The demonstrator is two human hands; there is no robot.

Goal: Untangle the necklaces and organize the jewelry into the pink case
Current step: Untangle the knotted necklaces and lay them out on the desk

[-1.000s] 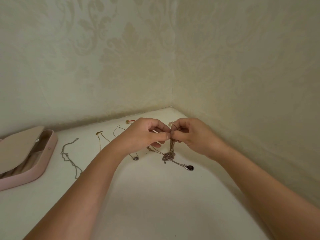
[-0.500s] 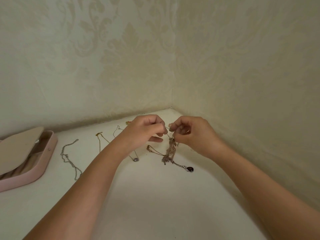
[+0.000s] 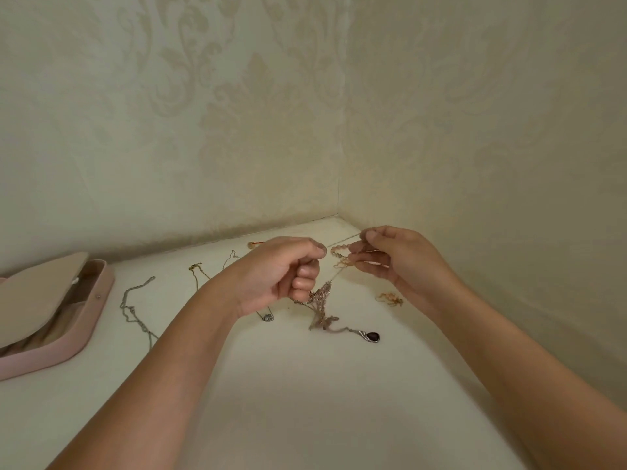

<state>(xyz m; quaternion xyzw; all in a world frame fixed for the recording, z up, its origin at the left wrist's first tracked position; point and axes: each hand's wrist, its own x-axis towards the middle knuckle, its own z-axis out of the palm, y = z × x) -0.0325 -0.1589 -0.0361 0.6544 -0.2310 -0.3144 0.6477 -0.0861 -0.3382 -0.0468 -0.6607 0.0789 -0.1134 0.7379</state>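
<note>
A tangle of thin chains [image 3: 320,300] hangs between my hands above the white tabletop, trailing down to a dark teardrop pendant [image 3: 372,336] that lies on the surface. My left hand [image 3: 281,273] pinches one strand of the tangle with curled fingers. My right hand [image 3: 397,257] pinches another strand, and a thin chain is stretched between the two hands. A pink beaded piece [image 3: 341,249] shows between the hands. The pink case [image 3: 84,320] stands open at the far left.
A silver chain [image 3: 134,307], a gold chain [image 3: 196,271] and a necklace with a small silver pendant [image 3: 267,317] lie spread out left of the hands. A small gold piece [image 3: 390,299] lies under my right wrist. Patterned walls meet in a corner behind.
My hands have drawn apart, the right one moving right and back, stretching a strand taut. The tangle has loosened and hangs lower, and the pendant has shifted slightly.
</note>
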